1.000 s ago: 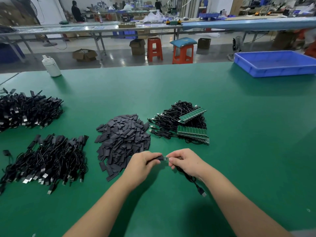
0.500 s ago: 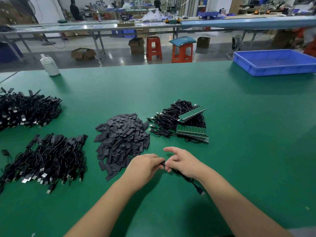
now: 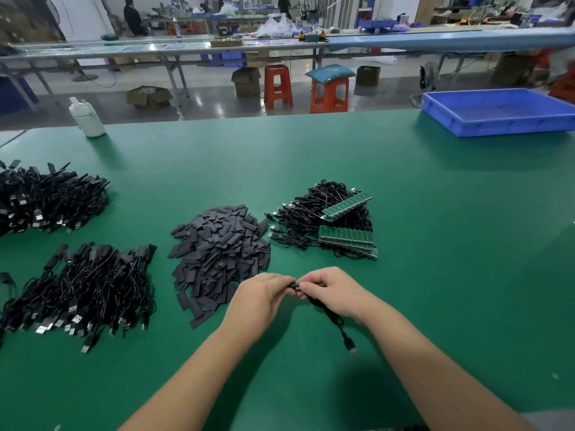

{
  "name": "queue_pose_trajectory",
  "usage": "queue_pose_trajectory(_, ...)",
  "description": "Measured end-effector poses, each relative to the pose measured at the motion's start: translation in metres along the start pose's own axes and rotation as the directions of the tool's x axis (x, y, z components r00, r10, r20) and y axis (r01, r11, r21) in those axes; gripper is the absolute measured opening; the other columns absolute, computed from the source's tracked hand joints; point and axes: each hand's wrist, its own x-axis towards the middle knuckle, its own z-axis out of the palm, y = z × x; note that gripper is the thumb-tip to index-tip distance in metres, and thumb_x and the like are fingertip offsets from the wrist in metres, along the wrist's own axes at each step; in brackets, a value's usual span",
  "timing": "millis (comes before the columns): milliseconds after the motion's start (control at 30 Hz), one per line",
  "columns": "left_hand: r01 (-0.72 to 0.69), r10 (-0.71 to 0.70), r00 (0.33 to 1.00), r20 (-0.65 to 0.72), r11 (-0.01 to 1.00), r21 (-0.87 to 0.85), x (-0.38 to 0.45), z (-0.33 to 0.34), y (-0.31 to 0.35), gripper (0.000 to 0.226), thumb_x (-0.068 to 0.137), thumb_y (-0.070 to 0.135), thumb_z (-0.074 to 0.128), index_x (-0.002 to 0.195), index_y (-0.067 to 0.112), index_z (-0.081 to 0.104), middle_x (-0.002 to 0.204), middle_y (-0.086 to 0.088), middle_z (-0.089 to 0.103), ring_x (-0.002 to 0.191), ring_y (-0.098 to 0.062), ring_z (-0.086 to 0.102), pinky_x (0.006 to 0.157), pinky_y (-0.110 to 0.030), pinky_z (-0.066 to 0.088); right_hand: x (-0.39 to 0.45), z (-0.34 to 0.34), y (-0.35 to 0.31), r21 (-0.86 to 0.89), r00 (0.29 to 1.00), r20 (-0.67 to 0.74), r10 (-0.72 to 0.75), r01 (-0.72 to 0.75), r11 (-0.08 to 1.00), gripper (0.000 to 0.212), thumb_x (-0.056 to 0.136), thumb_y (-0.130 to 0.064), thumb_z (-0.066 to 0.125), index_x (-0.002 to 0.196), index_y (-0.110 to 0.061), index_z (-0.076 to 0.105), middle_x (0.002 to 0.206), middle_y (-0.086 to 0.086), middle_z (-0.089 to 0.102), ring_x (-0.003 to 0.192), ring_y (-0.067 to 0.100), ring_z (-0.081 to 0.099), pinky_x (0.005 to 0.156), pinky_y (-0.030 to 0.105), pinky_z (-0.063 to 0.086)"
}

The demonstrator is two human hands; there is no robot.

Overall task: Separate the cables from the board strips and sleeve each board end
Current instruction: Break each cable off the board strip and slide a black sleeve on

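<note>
Only the head view to go on here. Progress looks like somewhere in the middle, judging by the piles: two heaps of finished cables at the left of the frame, one in the upper left [image 3: 46,200] and one lower left [image 3: 84,290], both apparently with dark sleeves on their ends, while a stack of board strips [image 3: 345,236] with cables attached waits right of center, so there's a fair bit left. The pile of loose black sleeves [image 3: 217,253] in the middle is big too. Low center, the left hand [image 3: 261,301] and right hand [image 3: 334,292] meet fingertip to fingertip, both curled tight and pinching the little board end [image 3: 297,285] between them; only a sliver of it shows, so I can't tell how far the sleeve is on. Its long axis runs roughly left-right across the frame, the exposed tip facing the left hand. The cable [image 3: 333,318] trails out from under the right hand toward the lower right, lying on the green table [image 3: 435,275], with its plug [image 3: 351,348] pointing down and right.
</note>
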Motion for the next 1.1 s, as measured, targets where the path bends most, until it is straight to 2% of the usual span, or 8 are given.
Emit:
queue_pose_trajectory(67, -0.012, 0.012, 1.0, -0.016, 1.0, -0.009, 0.0, -0.001, 0.0, 0.018, 0.087, 0.015, 0.073, 0.105, 0.011, 0.075, 0.092, -0.001, 0.075, 0.082, -0.021, 0.068, 0.074, -0.03, 0.056, 0.0, -0.001, 0.001, 0.021, 1.0, -0.017, 0.01, -0.01, 1.0, 0.018, 0.097, -0.023, 0.061, 0.097, -0.017, 0.078, 0.09, -0.003, 0.078, 0.085, 0.017, 0.069, 0.086, 0.037, 0.055)
queue_pose_trajectory(200, -0.03, 0.03, 1.0, 0.002, 1.0, -0.002, -0.001, -0.001, 0.001, 0.02, 0.088, 0.016, 0.072, 0.107, 0.011, 0.075, 0.093, -0.001, 0.075, 0.083, -0.019, 0.068, 0.075, -0.03, 0.056, -0.003, -0.002, -0.001, -0.033, 1.0, 0.002, 0.009, -0.009, 0.999, 0.022, 0.099, -0.023, 0.057, 0.092, -0.017, 0.077, 0.076, -0.012, 0.075, 0.055, -0.004, 0.056, 0.053, 0.016, 0.043)
queue_pose_trajectory(333, -0.077, 0.076, 0.997, 0.022, 0.996, 0.054, -0.001, -0.002, 0.003, 0.019, 0.086, 0.013, 0.074, 0.105, 0.009, 0.075, 0.091, -0.002, 0.075, 0.079, -0.022, 0.069, 0.07, -0.029, 0.057, -0.003, 0.0, -0.002, -0.155, 1.0, 0.007, -0.005, 0.006, 0.988, 0.023, 0.1, -0.025, 0.055, 0.092, -0.02, 0.076, 0.08, -0.009, 0.076, 0.074, 0.004, 0.068, 0.073, 0.028, 0.055)
queue_pose_trajectory(433, -0.095, 0.093, 0.995, 0.032, 0.992, 0.079, -0.002, -0.002, 0.004, 0.019, 0.084, 0.011, 0.076, 0.102, 0.009, 0.075, 0.09, -0.003, 0.075, 0.077, -0.023, 0.069, 0.067, -0.031, 0.058, -0.004, 0.002, -0.002, -0.177, 1.0, 0.009, -0.007, 0.009, 0.984, 0.024, 0.1, -0.025, 0.055, 0.093, -0.019, 0.076, 0.082, -0.008, 0.076, 0.082, 0.012, 0.071, 0.079, 0.031, 0.056)
queue_pose_trajectory(667, -0.123, 0.119, 0.992, 0.044, 0.986, 0.111, -0.006, 0.001, 0.004, 0.024, 0.077, 0.008, 0.081, 0.101, 0.008, 0.076, 0.087, 0.0, 0.075, 0.071, -0.021, 0.068, 0.059, -0.028, 0.056, -0.006, 0.009, -0.003, -0.146, 1.0, 0.013, -0.002, 0.004, 0.989, 0.028, 0.101, -0.022, 0.052, 0.082, -0.023, 0.072, 0.075, -0.011, 0.072, 0.061, -0.006, 0.059, 0.06, 0.012, 0.045)
queue_pose_trajectory(800, -0.102, 0.091, 0.993, 0.08, 0.984, 0.144, -0.005, 0.003, 0.005, 0.024, 0.083, 0.014, 0.077, 0.106, 0.012, 0.074, 0.088, -0.001, 0.073, 0.076, -0.021, 0.068, 0.063, -0.028, 0.055, -0.006, 0.011, -0.005, -0.164, 1.0, -0.005, -0.011, 0.01, 0.986, 0.03, 0.102, -0.023, 0.048, 0.085, -0.013, 0.07, 0.076, 0.006, 0.067, 0.064, 0.016, 0.051, 0.062, 0.031, 0.043)
queue_pose_trajectory(900, -0.114, 0.094, 0.99, 0.106, 0.972, 0.204, -0.004, 0.004, 0.005, 0.023, 0.087, 0.02, 0.072, 0.109, 0.014, 0.071, 0.088, -0.001, 0.07, 0.078, -0.022, 0.066, 0.063, -0.03, 0.054, -0.007, 0.014, -0.008, -0.2, 1.0, -0.011, -0.026, 0.024, 0.98, 0.031, 0.103, -0.023, 0.045, 0.081, -0.014, 0.064, 0.068, 0.003, 0.053, 0.062, 0.019, 0.044, 0.061, 0.033, 0.039)
queue_pose_trajectory(1100, -0.105, 0.056, 0.985, 0.161, 0.944, 0.312, -0.006, 0.005, 0.007, 0.031, 0.082, 0.015, 0.073, 0.112, 0.014, 0.067, 0.09, -0.001, 0.067, 0.08, -0.023, 0.064, 0.062, -0.033, 0.051, -0.009, 0.014, -0.011, -0.218, 0.999, -0.008, -0.04, 0.038, 0.975, 0.033, 0.104, -0.023, 0.045, 0.076, -0.018, 0.061, 0.066, 0.002, 0.05, 0.061, 0.017, 0.041, 0.06, 0.033, 0.036)
